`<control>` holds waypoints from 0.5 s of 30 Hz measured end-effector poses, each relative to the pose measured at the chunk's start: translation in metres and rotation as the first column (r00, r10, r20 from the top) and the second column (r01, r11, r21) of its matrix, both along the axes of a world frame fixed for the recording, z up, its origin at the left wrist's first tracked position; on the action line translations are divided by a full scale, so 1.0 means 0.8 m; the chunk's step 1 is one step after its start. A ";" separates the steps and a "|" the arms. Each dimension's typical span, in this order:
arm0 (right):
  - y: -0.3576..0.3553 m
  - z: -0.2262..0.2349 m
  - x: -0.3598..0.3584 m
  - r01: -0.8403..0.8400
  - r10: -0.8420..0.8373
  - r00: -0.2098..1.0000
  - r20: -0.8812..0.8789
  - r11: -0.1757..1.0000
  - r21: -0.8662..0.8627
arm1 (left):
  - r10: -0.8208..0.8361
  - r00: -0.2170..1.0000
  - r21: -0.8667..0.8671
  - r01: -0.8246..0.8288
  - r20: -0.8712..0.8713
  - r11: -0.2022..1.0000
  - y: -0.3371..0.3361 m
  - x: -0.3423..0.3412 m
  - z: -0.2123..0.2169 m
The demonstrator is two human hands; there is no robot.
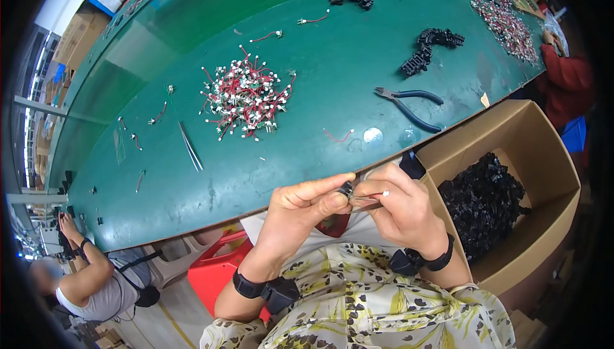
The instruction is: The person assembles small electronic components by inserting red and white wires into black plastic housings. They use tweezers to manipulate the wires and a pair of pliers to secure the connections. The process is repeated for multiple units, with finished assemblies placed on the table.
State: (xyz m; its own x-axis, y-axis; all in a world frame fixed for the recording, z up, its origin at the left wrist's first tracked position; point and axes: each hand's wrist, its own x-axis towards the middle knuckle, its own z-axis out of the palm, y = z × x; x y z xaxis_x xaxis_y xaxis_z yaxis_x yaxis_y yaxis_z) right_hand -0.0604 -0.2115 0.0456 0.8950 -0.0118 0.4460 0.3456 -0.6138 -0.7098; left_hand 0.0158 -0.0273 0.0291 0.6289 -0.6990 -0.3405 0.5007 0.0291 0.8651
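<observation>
Just off the table's near edge, my left hand point(299, 209) pinches a small black plastic part point(346, 189) between thumb and fingers. My right hand point(404, 211) meets it there, its fingers closed round a short thin wire lead with a white connector point(385, 193) showing between them. Fingers hide most of both pieces, and I cannot tell if they are joined. On the table beyond lies a heap of red wire leads with white connectors point(246, 96). Tweezers point(190, 146) rest left of my hands, and blue-handled cutting pliers point(409, 105) lie to the right.
An open cardboard box point(543, 215) of black parts point(483, 205) stands right of me. Rows of black parts point(427, 48) and another lead heap point(505, 20) lie on the green table point(332, 87). Co-workers sit left point(96, 279) and far right point(566, 84). A red stool point(214, 272) stands behind my left arm.
</observation>
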 end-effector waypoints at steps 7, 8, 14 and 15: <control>-0.003 -0.005 0.006 0.000 -0.004 0.999 0.048 0.997 0.073 | 0.026 0.984 -0.109 -0.046 -0.177 0.993 -0.009 -0.012 0.004; -0.002 -0.008 0.005 0.004 -0.007 0.999 0.045 0.997 0.078 | 0.037 0.967 -0.132 -0.073 -0.252 0.989 -0.010 -0.014 0.002; 0.009 -0.020 0.003 0.041 -0.052 0.994 0.100 0.993 0.111 | 0.084 0.964 -0.141 -0.122 -0.251 0.982 -0.009 -0.018 -0.007; 0.009 -0.018 0.004 0.039 -0.049 0.994 0.093 0.994 0.103 | 0.078 0.976 -0.121 -0.104 -0.202 0.987 -0.008 -0.016 -0.007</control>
State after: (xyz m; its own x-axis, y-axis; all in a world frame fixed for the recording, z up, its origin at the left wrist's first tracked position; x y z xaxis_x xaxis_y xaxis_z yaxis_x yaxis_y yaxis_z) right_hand -0.0576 -0.2041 0.0308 0.8458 -0.0997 0.5241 0.3891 -0.5569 -0.7338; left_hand 0.0027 -0.0340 0.0235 0.6220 -0.6884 -0.3731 0.6502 0.1885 0.7360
